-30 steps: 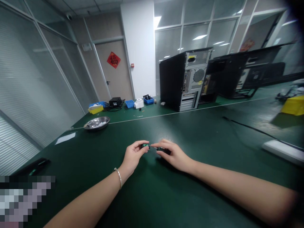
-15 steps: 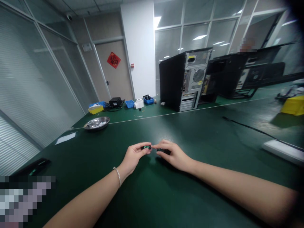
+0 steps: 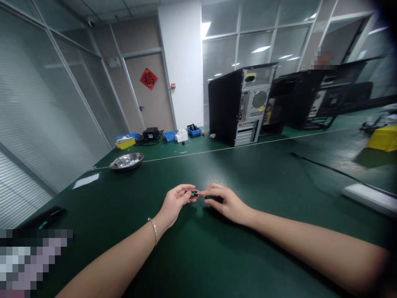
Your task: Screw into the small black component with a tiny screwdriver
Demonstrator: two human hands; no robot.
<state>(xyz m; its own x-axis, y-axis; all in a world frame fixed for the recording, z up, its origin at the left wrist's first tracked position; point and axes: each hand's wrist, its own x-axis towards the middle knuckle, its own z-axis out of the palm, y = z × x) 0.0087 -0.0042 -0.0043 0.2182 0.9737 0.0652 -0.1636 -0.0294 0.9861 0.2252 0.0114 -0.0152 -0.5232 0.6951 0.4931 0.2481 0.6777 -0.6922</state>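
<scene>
My left hand (image 3: pixel 175 203) pinches a small dark piece with a green part (image 3: pixel 194 193), perhaps a small circuit board; its exact kind is too small to make out. My right hand (image 3: pixel 225 202) is closed around a thin black tool (image 3: pixel 217 198) whose narrow tip points left at the piece. The right index finger reaches out to the piece's right end. Both hands are just above the green table (image 3: pixel 192 265). The right fingers hide much of the tool.
A metal bowl (image 3: pixel 127 162) with small bits in it stands at the left. Blue trays (image 3: pixel 169 136) and a black computer case (image 3: pixel 228 107) line the back. At the right lie a white power strip (image 3: pixel 369 198), a black cable (image 3: pixel 322 166) and a yellow bin (image 3: pixel 383 138).
The small piece has shifted very slightly right and turned a little in my left fingers. My left thumb and fingers have moved a bit on it; the right hand is almost still.
</scene>
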